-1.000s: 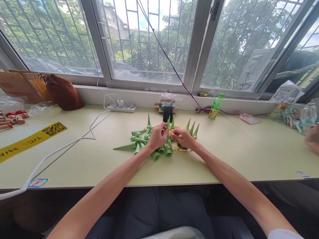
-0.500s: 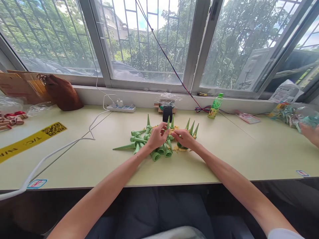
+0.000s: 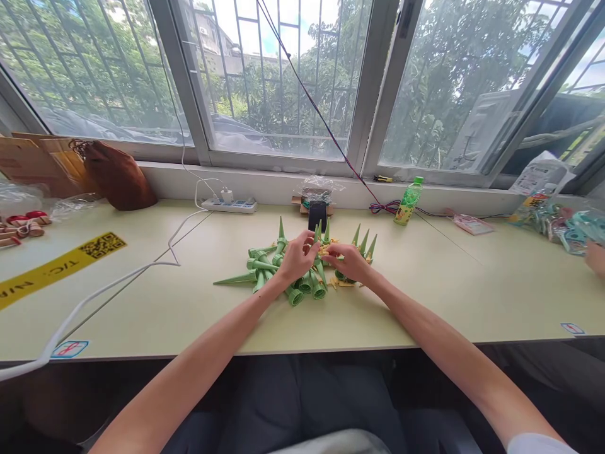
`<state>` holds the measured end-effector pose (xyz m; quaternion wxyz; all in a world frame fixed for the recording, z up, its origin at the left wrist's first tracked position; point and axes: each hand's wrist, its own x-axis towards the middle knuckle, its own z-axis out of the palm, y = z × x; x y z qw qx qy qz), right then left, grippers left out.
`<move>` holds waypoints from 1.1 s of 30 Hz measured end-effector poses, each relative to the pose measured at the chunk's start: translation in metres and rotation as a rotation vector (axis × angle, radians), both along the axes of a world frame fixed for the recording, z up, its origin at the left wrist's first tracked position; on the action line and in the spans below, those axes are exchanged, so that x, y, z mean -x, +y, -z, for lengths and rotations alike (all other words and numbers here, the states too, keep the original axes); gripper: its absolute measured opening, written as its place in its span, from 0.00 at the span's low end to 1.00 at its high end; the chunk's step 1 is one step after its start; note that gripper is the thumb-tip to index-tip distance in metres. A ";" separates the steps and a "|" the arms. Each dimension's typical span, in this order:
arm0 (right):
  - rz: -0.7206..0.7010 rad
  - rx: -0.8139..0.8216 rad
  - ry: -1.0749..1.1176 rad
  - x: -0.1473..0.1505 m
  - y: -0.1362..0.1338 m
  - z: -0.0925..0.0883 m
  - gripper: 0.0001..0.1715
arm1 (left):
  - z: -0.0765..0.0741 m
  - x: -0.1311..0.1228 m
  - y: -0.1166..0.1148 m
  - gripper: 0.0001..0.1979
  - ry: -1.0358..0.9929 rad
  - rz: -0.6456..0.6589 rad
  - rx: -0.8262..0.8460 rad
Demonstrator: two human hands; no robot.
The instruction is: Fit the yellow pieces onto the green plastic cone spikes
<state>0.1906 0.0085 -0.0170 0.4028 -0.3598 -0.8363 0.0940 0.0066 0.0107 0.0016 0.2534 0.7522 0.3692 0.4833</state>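
My left hand point(image 3: 299, 257) is closed around a green plastic watering spike point(image 3: 317, 234), its pointed tip up. Just to the right, my right hand point(image 3: 348, 260) has its fingers pinched together on a small yellow plastic piece point(image 3: 324, 250), close against that spike. Below and left of my hands lies a pile of green spikes point(image 3: 265, 266), several with round threaded open ends point(image 3: 295, 296) facing me. More spikes stand tip-up beyond my right hand point(image 3: 363, 241). Loose yellow pieces point(image 3: 346, 284) are scattered under and around it.
A phone point(image 3: 317, 216) leans against a small box behind the pile. Further back are a power strip point(image 3: 230, 205) with a white cable and a green drink bottle point(image 3: 409, 202). A brown bag point(image 3: 118, 176) stands left. Another person's hand point(image 3: 596, 257) is at the right edge, beside plastic-bagged items.
My two hands stay together over the pile, with only slight finger shifts; the held spike has moved a little left. The other person's hand at the right edge has drawn back out of view somewhat.
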 end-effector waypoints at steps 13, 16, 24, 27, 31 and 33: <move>-0.029 -0.007 -0.060 0.000 -0.001 -0.001 0.26 | 0.001 0.002 -0.001 0.08 0.072 0.035 -0.079; -0.011 0.002 -0.072 -0.001 0.000 -0.001 0.27 | 0.000 0.002 -0.002 0.08 0.075 0.031 -0.092; -0.004 0.025 -0.080 -0.001 -0.002 -0.002 0.27 | 0.001 0.001 -0.002 0.09 0.026 0.065 -0.051; 0.030 0.005 -0.071 0.000 -0.003 -0.002 0.26 | 0.001 0.001 -0.002 0.10 -0.001 0.071 -0.027; 0.019 -0.016 -0.040 0.001 -0.003 -0.002 0.22 | 0.000 0.001 -0.002 0.10 -0.009 0.057 -0.012; -0.004 -0.022 -0.022 0.001 -0.002 -0.002 0.20 | 0.001 0.001 -0.002 0.10 -0.012 0.061 -0.003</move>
